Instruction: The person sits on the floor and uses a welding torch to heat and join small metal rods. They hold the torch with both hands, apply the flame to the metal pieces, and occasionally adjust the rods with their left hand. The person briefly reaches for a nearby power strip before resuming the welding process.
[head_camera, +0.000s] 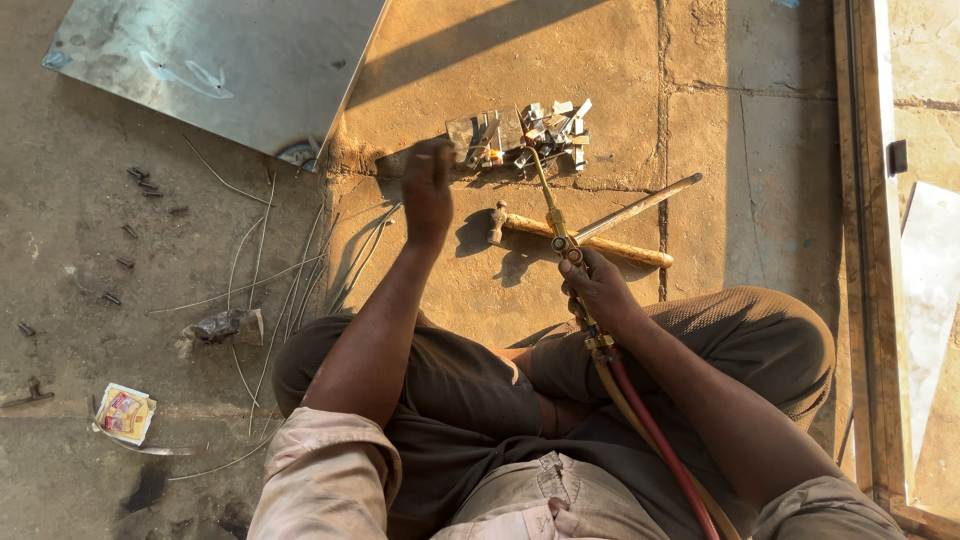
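Over metal pieces (540, 135) — torch (553, 215), right hand (600, 290)

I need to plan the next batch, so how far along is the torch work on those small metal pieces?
Done: small metal pieces lie heaped together on the floor; which are already joined can't be told. In hand: the right hand holds the torch, its tip glowing at the pile's left edge, while the left hand holds a thin rod there. Left: spare rods and the hammer lie untouched.

left hand (428, 190) reaches forward, grip closed; right hand (598, 290) fisted, nearer the lap.
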